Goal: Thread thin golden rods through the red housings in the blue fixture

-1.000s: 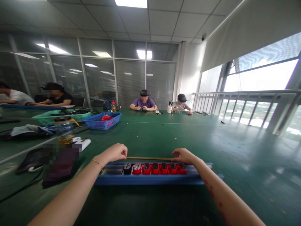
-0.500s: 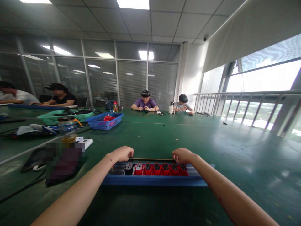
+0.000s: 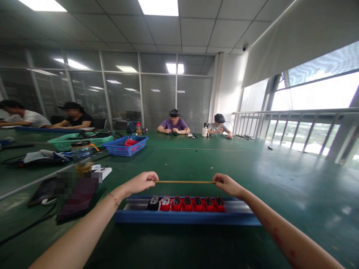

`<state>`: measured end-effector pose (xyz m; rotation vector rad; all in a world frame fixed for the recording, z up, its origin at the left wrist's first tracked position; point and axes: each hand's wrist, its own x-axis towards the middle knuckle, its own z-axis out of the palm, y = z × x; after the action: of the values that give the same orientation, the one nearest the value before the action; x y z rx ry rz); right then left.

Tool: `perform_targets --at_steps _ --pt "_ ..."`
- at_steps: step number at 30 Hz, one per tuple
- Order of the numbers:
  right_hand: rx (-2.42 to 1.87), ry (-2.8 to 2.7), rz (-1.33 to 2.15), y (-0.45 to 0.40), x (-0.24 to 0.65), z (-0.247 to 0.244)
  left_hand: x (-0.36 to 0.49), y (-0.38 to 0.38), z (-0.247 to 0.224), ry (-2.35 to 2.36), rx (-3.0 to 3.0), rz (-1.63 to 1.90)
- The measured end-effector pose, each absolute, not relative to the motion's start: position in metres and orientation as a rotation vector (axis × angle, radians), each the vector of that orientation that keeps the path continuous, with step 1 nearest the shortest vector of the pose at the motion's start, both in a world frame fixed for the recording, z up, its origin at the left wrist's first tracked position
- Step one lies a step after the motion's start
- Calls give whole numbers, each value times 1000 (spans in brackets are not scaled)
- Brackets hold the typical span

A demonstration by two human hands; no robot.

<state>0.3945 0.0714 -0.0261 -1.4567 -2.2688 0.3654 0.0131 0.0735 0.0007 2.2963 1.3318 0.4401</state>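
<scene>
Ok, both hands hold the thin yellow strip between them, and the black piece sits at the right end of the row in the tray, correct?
Not quite: the head view shows the black piece at the left end of the row. The left hand and right hand do hold the strip.

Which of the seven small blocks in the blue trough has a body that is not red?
The black block at the left end of the row, nearest the left hand; the other six blocks have red bodies.

Both forearms [image 3: 84, 224] are bare, a thin beaded bracelet [image 3: 115, 201] circling the left wrist [image 3: 120, 192].
</scene>
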Motion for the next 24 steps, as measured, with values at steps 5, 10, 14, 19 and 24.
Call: perform_targets --at_steps 5,10,14,19,24 --pt "-1325 -1989 788 41 389 2 15 44 13 1229 2095 584" --pt "-1325 -1924 1029 14 389 17 22 27 17 1319 2076 621" --pt "-1372 -1816 1015 8 388 2 22 25 13 1315 2040 624" --pt "-1353 -1792 939 8 386 -23 15 27 6 1318 1995 559" --pt "-1385 -1762 923 8 387 -36 13 26 1 1335 1965 496"
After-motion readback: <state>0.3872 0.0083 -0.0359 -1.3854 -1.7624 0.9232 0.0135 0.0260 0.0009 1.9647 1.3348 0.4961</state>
